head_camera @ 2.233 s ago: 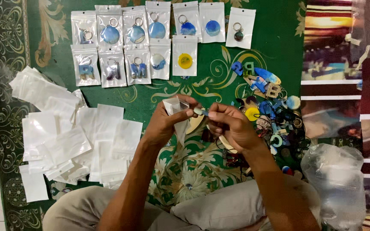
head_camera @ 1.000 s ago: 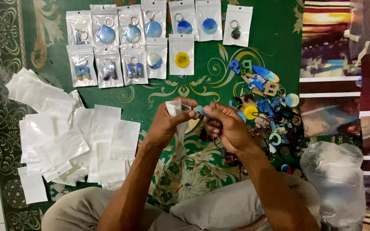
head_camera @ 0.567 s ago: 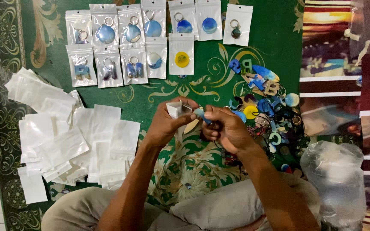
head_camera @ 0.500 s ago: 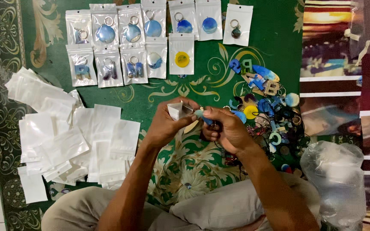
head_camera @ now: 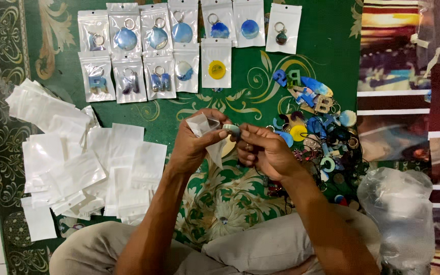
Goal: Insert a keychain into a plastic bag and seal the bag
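Observation:
My left hand [head_camera: 192, 145] holds a small clear plastic pouch [head_camera: 205, 128] open at its mouth, above the green patterned carpet [head_camera: 327, 51]. My right hand [head_camera: 265, 150] pinches a pale blue-green keychain charm [head_camera: 231, 130] right at the pouch's opening. The two hands touch over my lap. A heap of loose colourful keychains [head_camera: 317, 127], letters and discs, lies just right of my right hand.
Two rows of packed keychain pouches [head_camera: 179, 46] lie at the top of the carpet. A spread of empty clear pouches [head_camera: 77, 163] covers the left side. A crumpled clear plastic bag [head_camera: 401, 209] sits at the lower right beside printed sheets [head_camera: 413, 76].
The hands stay together in the same spot. The charm has moved closer to the pouch's mouth, and the view has shifted slightly.

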